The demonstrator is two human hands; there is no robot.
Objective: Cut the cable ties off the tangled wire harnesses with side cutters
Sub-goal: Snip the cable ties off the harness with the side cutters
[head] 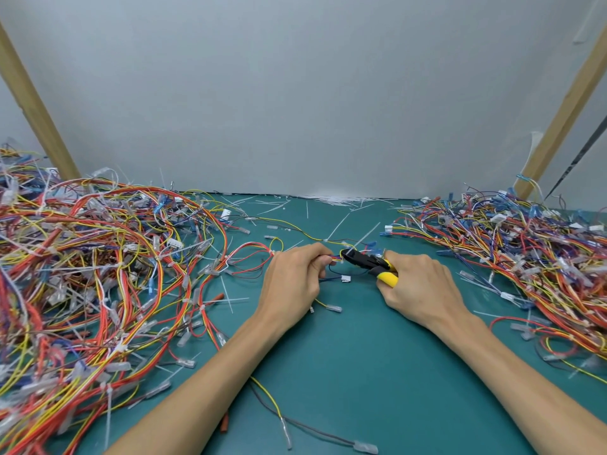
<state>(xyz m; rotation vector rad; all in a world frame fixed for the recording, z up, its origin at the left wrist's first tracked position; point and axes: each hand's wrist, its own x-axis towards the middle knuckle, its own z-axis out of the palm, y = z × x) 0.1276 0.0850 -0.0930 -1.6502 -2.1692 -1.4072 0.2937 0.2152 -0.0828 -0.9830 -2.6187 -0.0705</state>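
Nearest the viewer, two loose yellow and grey wires with clear-sleeved terminals (286,433) lie on the teal-green bench mat (354,362), between the person's bare forearms.

Further in, at the middle of the mat, the left hand (292,277) is curled round a thin bundle of red, yellow and blue harness wires (334,257), with the thumb on top. The right hand (423,287) grips the yellow-handled, black-headed side cutters (368,261). Their tip points left and meets the bundle just beside the left thumb, at a white plastic cable tie (363,239) whose tail sticks up and away to the right. Whether the blades have bitten into the tie cannot be made out.

To the left spreads a big tangled heap of red, orange and yellow harnesses (98,274), many bound with white ties. To the right is a second heap with more blue wires (525,257).

Beyond, thin white tie offcuts (345,200) lie scattered along the mat's far edge, against a pale grey wall (295,93) flanked by slanting wooden posts (33,103).
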